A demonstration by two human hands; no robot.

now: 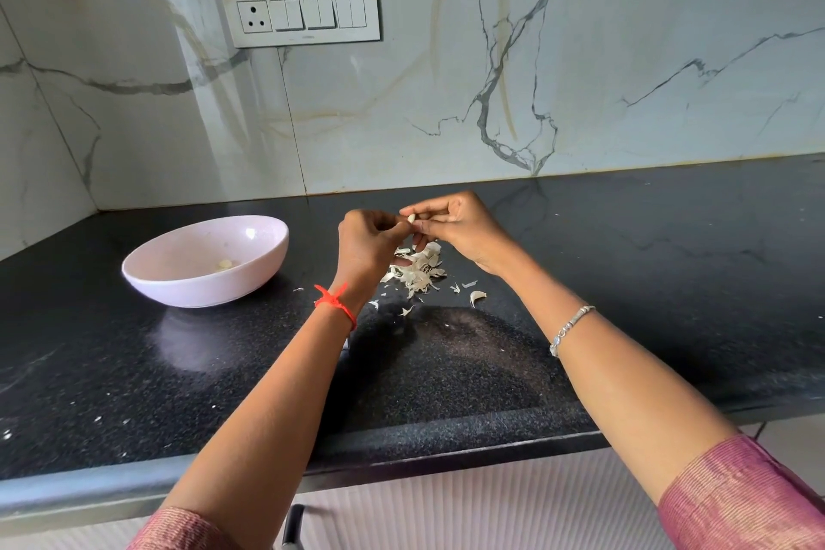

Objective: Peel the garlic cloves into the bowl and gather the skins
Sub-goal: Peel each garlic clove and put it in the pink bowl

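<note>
Pink bowl [201, 287] sits left on the black worktop [625, 263], w/ peeled cloves [224, 264] inside. Right of it, L hand [366, 246] & R hand [462, 228] meet above the worktop, fingers of both pinching one clove [411, 217] btwn them. Just below, skins [419, 267] lie heaped, scraps nearby.

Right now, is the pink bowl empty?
No, a few peeled garlic cloves lie at the bottom of the bowl.
</note>
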